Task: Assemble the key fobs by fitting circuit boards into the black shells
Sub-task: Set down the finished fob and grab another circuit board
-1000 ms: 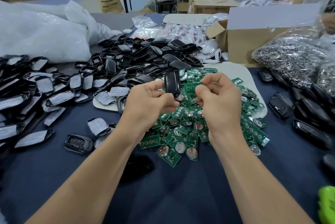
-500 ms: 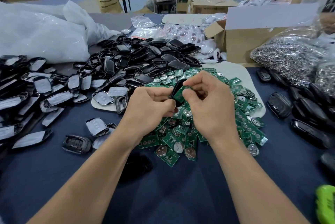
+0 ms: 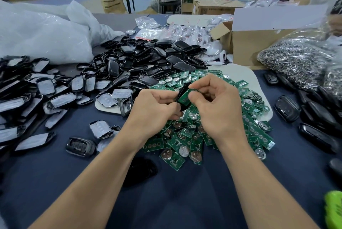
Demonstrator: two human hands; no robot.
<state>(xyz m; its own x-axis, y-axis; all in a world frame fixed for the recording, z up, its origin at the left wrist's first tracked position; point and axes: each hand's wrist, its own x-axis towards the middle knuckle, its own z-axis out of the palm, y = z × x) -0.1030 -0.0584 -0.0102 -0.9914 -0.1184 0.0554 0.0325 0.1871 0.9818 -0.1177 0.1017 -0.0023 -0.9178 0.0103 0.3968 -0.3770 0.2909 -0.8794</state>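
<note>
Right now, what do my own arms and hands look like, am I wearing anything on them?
Both are bare. The left hand and right hand have no gloves, and no rings show on the visible fingers. The left forearm and right forearm are uncovered down to the frame's bottom edge: no sleeves, watch or wristband in view.

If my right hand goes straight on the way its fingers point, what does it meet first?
Probably the shell gripped by the left hand; the right hand pinches a board aimed at it, though depth is unclear.
</note>
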